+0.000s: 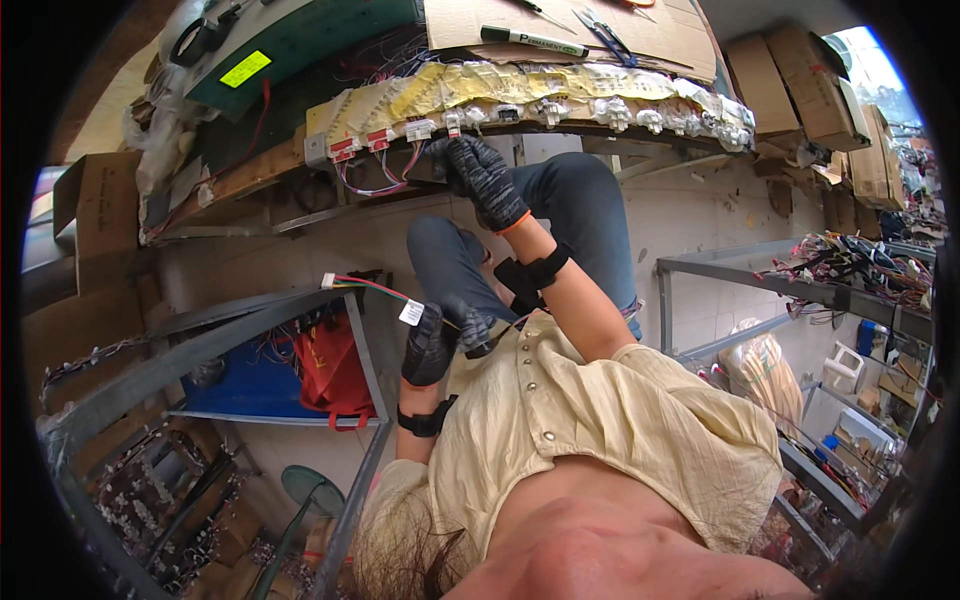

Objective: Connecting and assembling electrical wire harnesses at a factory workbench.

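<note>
My left hand [436, 338], in a dark grey knit glove, is closed around a wire harness [375, 287] in front of my body. Its red, green and other wires reach left to a white plug [328, 281], and a white label [411, 312] hangs beside my fingers. My right hand [480, 180], gloved alike, is raised to the bench's front edge with its fingers pinched just below a red-and-white connector [453, 128]; what they hold is hidden. Left of it, coloured wires [385, 185] loop down from red-and-white connectors [378, 141] on the long yellow-taped connector strip [440, 88].
A green tester box [270, 55] with a lit yellow display stands at the back left. A marker [534, 41] and small snips [607, 36] lie on cardboard. Metal racks flank me; the right one carries wire bundles [870, 268], and a red bag [335, 365] sits in the left one.
</note>
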Demonstrator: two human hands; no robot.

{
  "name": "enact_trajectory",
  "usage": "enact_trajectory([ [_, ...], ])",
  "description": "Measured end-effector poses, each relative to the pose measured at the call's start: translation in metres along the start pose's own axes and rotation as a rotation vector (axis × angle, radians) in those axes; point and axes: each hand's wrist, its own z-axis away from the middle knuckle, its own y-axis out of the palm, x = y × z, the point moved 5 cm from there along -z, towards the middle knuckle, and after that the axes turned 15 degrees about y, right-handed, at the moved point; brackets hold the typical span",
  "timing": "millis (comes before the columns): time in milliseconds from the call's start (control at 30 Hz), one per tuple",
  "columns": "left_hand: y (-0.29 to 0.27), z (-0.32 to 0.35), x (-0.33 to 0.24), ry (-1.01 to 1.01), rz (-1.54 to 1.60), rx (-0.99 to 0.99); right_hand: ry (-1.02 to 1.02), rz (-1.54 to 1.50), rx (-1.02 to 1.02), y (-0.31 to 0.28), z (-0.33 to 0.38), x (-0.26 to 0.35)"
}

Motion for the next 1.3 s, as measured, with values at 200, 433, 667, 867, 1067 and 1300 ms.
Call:
enact_trajectory([
  [200,-0.004,-0.01,-0.025,0.024,-0.358,-0.292,0.127,-0.104,0.04,0.007,0.005,0.008],
  [433,-0.006,-0.015,-0.026,0.078,-0.422,-0.384,0.229,-0.156,-0.194,0.001,0.016,0.022],
  [667,0.015,-0.044,-0.001,0.58,-1.62,0.221,-0.44,0.948,-0.305,0.016,0.102,0.087],
  [867,0.075,-0.067,0.0,0.658,-1.537,0.099,-0.209,0.638,-0.314,-0.048,0.055,0.057],
  [1067,0.042,-0.042,-0.002,0.748,-1.46,-0.039,0.034,0.124,-0.152,-0.064,0.044,0.051],
  [1300,0.027,-0.034,-0.001,0.603,-1.319,-0.168,0.054,0.063,-0.149,-0.057,0.034,0.046],
])
